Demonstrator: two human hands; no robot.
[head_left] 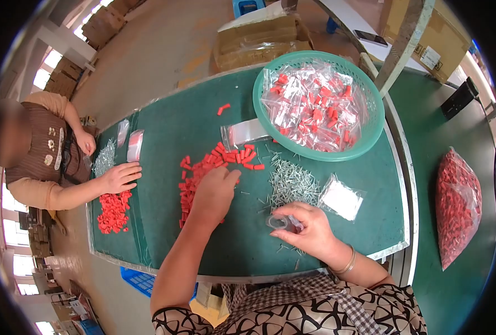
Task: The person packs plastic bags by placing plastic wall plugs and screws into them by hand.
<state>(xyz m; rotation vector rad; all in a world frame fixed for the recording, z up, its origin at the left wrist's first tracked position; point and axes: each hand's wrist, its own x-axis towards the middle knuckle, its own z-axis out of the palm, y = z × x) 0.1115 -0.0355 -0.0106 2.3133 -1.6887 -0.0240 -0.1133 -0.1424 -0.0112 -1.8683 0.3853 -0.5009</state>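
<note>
My left hand (213, 192) reaches down onto the pile of red plastic pieces (187, 187) on the green table; its fingers are bent together, and what they hold, if anything, is hidden. My right hand (309, 226) grips a small clear plastic bag (284, 222), its mouth rounded open towards the left. Just above the right hand lies a heap of silver screws (292, 183). A stack of flat clear bags (341, 198) rests to the right of the screws. Behind the red pieces lies another flat pack of bags (247, 132).
A green basket (375, 106) of filled bags stands at the back right. On the left a co-worker (47, 162) sits by red pieces (114, 212) and screws (105, 158). A metal post (407, 44) rises behind the basket. A large bag of red pieces (457, 206) lies far right.
</note>
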